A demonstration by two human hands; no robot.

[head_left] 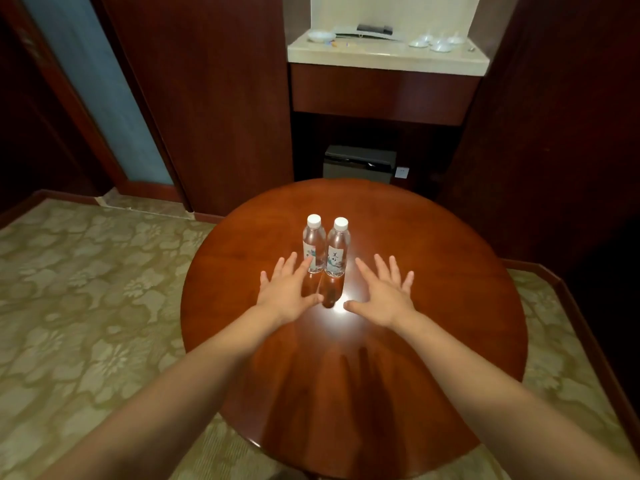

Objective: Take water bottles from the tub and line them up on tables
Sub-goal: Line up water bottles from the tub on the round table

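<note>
1. Head view: left bottle (314, 244) and right bottle (337, 249), upright, capped, side by side (touching or nearly so), mid table (450, 271).
2. Left hand (289, 291): fingers spread, holding nothing, just beside left bottle.
3. Right hand (386, 294): fingers spread, empty, near right bottle.

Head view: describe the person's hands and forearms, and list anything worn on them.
The left grip and right grip are bare five-fingered hands, with no gloves and no rings that show. The left forearm and right forearm are bare too: no sleeve, watch or bracelet is in view up to the frame's edge. No markings show.
</note>
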